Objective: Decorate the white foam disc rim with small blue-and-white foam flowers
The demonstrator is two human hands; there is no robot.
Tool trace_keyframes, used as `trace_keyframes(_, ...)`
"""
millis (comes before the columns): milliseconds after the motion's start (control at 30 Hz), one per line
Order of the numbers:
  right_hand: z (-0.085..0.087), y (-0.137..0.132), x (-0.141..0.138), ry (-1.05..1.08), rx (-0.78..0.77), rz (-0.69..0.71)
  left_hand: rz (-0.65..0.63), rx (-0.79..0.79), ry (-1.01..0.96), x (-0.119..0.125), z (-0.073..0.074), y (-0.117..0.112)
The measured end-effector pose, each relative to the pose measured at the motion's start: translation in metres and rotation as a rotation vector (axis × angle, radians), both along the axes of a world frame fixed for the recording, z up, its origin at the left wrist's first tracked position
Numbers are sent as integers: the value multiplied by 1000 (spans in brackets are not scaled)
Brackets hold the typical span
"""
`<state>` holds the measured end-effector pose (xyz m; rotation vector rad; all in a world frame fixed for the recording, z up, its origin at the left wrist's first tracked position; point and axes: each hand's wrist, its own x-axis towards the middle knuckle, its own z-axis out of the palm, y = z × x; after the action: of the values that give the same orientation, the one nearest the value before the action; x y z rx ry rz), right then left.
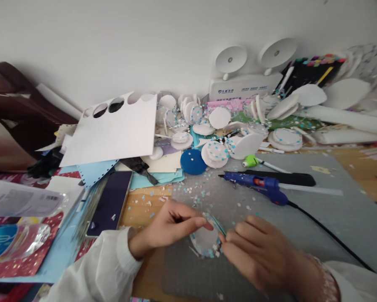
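Note:
A round white disc (205,240) with small blue and white flower-shaped pieces round its rim lies on the grey mat, between my hands. My left hand (176,224) reaches over its upper left edge, thumb and forefinger brought together at the rim. Whatever those fingertips pinch is too small to make out. My right hand (260,247) is closed at the disc's right side. From its fingers a thin teal tool, apparently tweezers (219,225), slants up and left along the rim.
Loose confetti (201,193) is scattered beyond the disc. A blue glue gun (254,181) lies on the mat, its black cord (330,235) running right. Many decorated white discs (215,153) crowd the back. A phone (111,203) and a white board with holes (116,130) are at left.

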<state>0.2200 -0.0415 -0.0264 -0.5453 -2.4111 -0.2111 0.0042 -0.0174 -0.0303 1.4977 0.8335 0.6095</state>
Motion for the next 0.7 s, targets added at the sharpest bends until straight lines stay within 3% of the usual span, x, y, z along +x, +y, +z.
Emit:
trace_keyframes(133,15,6,-21,-7,124,64,-42,-48,-63,0,5,-2)
trace_keyframes(233,20,11,-35,-45,178,29,39,-105,-72,-2,3,-2)
trace_keyframes(333,23,15,-39,-42,132,-5,163,-153,-87,-4,-1,-1)
trace_keyframes(500,14,9,-15,110,-107,6,265,-313,-230,-6,-8,2)
trace_keyframes(700,-15,3,11,211,-592,-319,274,-431,-308,-7,-16,4)
